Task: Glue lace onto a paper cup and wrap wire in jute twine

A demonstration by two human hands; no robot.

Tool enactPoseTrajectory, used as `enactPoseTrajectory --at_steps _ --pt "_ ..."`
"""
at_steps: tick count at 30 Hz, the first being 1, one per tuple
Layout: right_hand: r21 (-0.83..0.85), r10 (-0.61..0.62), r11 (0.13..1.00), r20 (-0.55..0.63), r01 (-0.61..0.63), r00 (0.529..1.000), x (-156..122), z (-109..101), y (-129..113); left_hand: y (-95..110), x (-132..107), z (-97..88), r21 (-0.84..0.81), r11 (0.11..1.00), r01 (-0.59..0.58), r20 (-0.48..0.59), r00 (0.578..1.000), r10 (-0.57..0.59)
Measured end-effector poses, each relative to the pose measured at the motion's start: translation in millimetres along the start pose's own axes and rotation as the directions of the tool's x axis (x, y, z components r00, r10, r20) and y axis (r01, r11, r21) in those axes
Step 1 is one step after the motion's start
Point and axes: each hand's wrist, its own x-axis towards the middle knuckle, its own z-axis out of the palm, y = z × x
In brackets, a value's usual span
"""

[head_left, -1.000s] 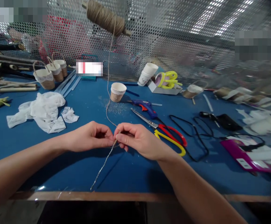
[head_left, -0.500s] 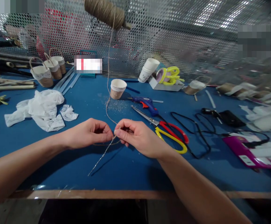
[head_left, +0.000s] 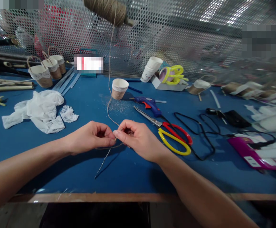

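My left hand (head_left: 90,136) and my right hand (head_left: 138,138) meet fingertip to fingertip low over the blue table (head_left: 128,171). Both pinch a thin twine (head_left: 109,95) that runs down from a brown spool (head_left: 105,9) hanging at the top. A stiff twisted end of the twine (head_left: 102,163) sticks out below my fingers toward the table's front edge. Both hands are closed in a pinch on the strand.
Red and yellow scissors (head_left: 168,134) lie just right of my right hand, with a blue glue gun (head_left: 149,104) behind them. A paper cup (head_left: 119,89), stacked cups (head_left: 150,69), small handled baskets (head_left: 42,71), white lace cloth (head_left: 36,110), black cables (head_left: 199,133) and a purple packet (head_left: 249,153) lie around.
The free twisted end below my fingers has grown shorter and swung slightly. My hands stay together in nearly the same place.
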Motion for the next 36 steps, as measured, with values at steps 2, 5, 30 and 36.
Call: enactPoseTrajectory --at_steps 2,5,30,36 --pt "0.034 0.005 0.999 -0.003 -0.005 1.0 0.6 0.8 0.8 -0.7 -0.2 1.0 -0.014 1.0 0.007 -0.012 1.0 -0.007" --pt "0.178 0.014 0.984 0.087 -0.029 0.996 1.8 0.4 1.4 -1.8 -0.9 1.4 -0.052 0.998 0.023 0.01 1.0 -0.023" --pt "0.012 0.001 1.0 -0.048 -0.001 0.999 2.0 3.0 3.6 -1.7 -0.4 4.6 0.02 1.0 -0.007 -0.074 0.997 0.009" --pt "0.219 -0.015 0.976 0.052 0.003 0.999 3.9 3.2 4.0 -2.6 -1.3 5.2 -0.04 0.999 0.006 -0.037 0.999 -0.007"
